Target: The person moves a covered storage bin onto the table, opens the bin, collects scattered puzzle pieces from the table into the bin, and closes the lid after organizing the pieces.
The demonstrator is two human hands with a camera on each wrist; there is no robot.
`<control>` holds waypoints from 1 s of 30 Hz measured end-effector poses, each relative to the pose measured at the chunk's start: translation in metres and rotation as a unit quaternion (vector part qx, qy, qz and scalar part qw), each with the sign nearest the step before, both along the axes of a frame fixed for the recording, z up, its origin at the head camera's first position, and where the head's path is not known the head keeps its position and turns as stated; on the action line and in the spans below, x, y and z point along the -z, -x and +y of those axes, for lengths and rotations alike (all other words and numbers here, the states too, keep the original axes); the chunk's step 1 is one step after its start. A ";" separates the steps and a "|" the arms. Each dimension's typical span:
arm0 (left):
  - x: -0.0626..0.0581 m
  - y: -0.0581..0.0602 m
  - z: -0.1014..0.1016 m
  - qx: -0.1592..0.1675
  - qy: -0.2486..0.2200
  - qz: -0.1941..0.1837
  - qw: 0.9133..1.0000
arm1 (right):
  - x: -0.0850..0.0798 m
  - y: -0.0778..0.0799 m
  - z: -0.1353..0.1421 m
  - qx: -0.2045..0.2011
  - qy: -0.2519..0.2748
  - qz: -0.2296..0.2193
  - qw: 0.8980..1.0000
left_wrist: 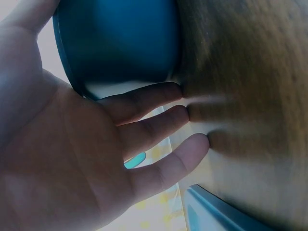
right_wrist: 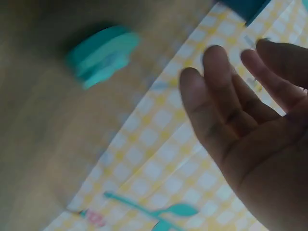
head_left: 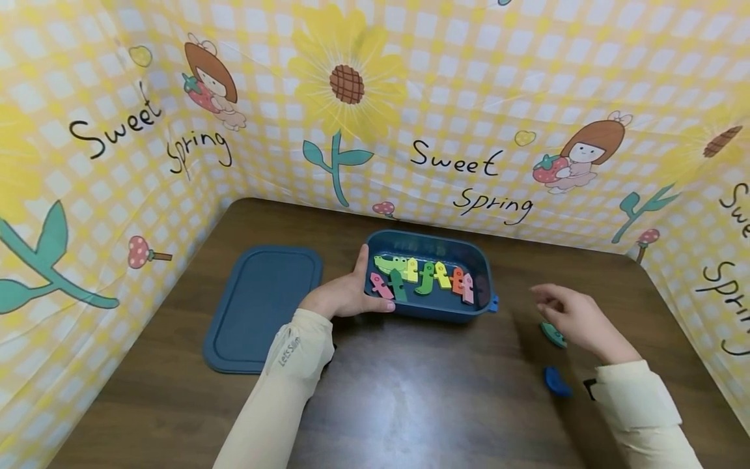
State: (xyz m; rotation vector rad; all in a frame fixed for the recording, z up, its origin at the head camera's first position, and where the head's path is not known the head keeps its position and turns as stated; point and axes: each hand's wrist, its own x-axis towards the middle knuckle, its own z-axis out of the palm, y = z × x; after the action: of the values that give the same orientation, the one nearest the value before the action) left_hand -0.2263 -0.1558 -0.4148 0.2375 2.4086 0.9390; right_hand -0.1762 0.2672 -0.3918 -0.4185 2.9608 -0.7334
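Observation:
A dark blue plastic box (head_left: 433,314) holds several flat colored pieces, among them a light green crocodile head (head_left: 388,264), an orange piece (head_left: 458,280) and a pink piece (head_left: 379,285). My left hand (head_left: 346,293) rests against the left end of the box, thumb at the front rim. In the left wrist view its other fingers (left_wrist: 159,168) look straight, their tips near the table. My right hand (head_left: 577,319) hovers right of the box, fingers loosely bent around nothing. Just beneath it lies a green piece (head_left: 553,335), also seen in the right wrist view. A blue piece (head_left: 556,382) lies nearer me.
The dark blue lid (head_left: 263,306) lies flat on the brown wooden table (head_left: 398,404), left of the box. A yellow checked cloth (head_left: 457,78) with printed flowers and figures walls the table at the back and sides. A small latch (head_left: 495,303) juts from the box's right end.

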 end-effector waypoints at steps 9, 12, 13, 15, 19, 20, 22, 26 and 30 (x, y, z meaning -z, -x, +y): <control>0.002 0.001 -0.003 0.001 0.007 0.006 1.000 | 0.027 -0.020 0.044 0.039 -0.051 -0.035 0.997; 0.003 0.001 -0.003 0.001 0.005 0.008 1.000 | 0.033 -0.024 0.051 0.047 -0.054 -0.044 0.996; 0.003 0.001 -0.003 0.001 0.004 0.009 1.000 | 0.034 -0.025 0.052 0.050 -0.055 -0.046 0.996; 0.003 0.001 -0.002 0.000 0.003 0.010 1.000 | 0.036 -0.027 0.054 0.055 -0.055 -0.048 0.996; 0.001 0.001 -0.001 0.000 0.000 0.013 1.000 | 0.037 -0.027 0.056 0.059 -0.054 -0.051 0.995; 0.001 0.001 -0.001 0.000 0.000 0.014 1.000 | 0.037 -0.028 0.056 0.060 -0.054 -0.052 0.995; 0.000 0.000 0.000 0.001 0.000 0.015 1.000 | 0.037 -0.028 0.056 0.059 -0.054 -0.056 0.995; 0.000 0.000 0.000 0.003 -0.001 0.018 1.000 | 0.036 -0.028 0.056 0.056 -0.056 -0.056 0.995; 0.002 0.001 0.001 0.006 0.005 0.021 1.000 | 0.038 -0.031 0.057 0.055 -0.053 -0.052 0.996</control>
State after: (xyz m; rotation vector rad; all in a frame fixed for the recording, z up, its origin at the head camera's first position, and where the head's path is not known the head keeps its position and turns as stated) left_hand -0.2270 -0.1551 -0.4166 0.2712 2.4470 0.9242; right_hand -0.1452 0.3245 -0.4300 -0.2054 2.9261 -0.5858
